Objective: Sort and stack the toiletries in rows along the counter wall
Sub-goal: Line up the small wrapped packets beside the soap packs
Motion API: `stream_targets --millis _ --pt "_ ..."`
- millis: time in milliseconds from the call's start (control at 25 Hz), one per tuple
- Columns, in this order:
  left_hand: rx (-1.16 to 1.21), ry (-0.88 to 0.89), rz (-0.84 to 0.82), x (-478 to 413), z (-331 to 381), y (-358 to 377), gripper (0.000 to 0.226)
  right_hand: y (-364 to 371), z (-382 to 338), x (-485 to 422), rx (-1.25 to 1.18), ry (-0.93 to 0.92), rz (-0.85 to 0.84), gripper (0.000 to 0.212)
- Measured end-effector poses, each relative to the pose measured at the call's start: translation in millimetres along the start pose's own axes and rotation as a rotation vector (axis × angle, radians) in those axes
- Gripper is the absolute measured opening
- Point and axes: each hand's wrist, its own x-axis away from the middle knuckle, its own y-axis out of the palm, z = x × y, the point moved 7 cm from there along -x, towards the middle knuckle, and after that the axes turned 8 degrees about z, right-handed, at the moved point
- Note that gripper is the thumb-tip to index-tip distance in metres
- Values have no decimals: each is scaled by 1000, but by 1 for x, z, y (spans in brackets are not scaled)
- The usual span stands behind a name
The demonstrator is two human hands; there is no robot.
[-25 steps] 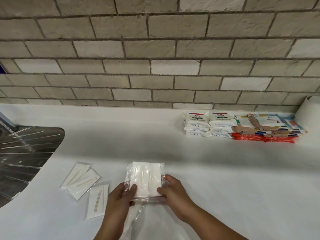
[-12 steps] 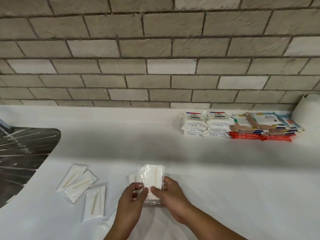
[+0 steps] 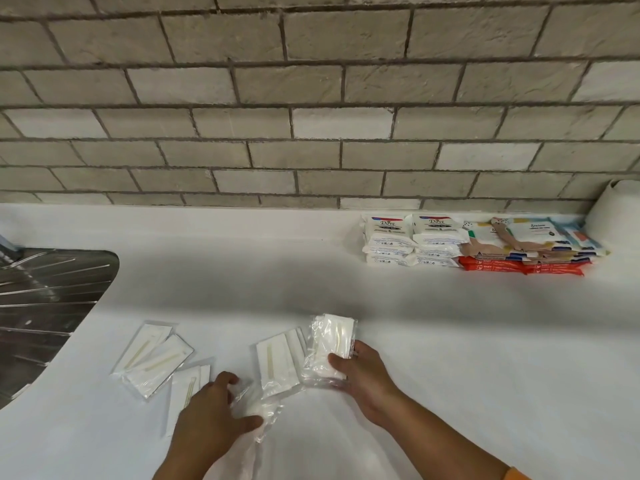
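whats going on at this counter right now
A person is sorting toiletries on the counter. The right hand grips a wrapped stack of white sachets; the left hand holds crumpled plastic. Other sachets lie loose near the sink, and soap packs are stacked against the wall.

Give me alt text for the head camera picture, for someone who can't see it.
On a white counter, the right hand grips a clear bag of white sachets while the left hand holds crumpled clear plastic. Loose sachets lie nearby; stacked Dove soaps and colourful packets line the brick wall.
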Motion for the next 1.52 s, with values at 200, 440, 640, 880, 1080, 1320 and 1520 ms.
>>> stream_targets --millis 200,440,640,880,1080,1320,1520 --pt "65 4 -15 -3 -1 -3 45 3 3 2 48 7 -21 27" --pt "132 -2 -10 -3 -3 -10 47 8 5 0 103 21 -35 26" --pt "131 -2 -28 -10 -5 -19 33 13 1 -1 147 7 -52 26" --pt "779 -70 -42 -17 38 -50 23 34 -18 6 40 -35 -173 23" --pt "1001 1 -26 -26 118 -36 29 51 -34 10 -40 -27 -204 26" --pt "999 46 -32 -66 162 -14 29 36 -59 -16 18 -99 -124 26" --pt "854 3 -23 -94 189 -1 58 33 -81 -42 175 -190 -89 26"
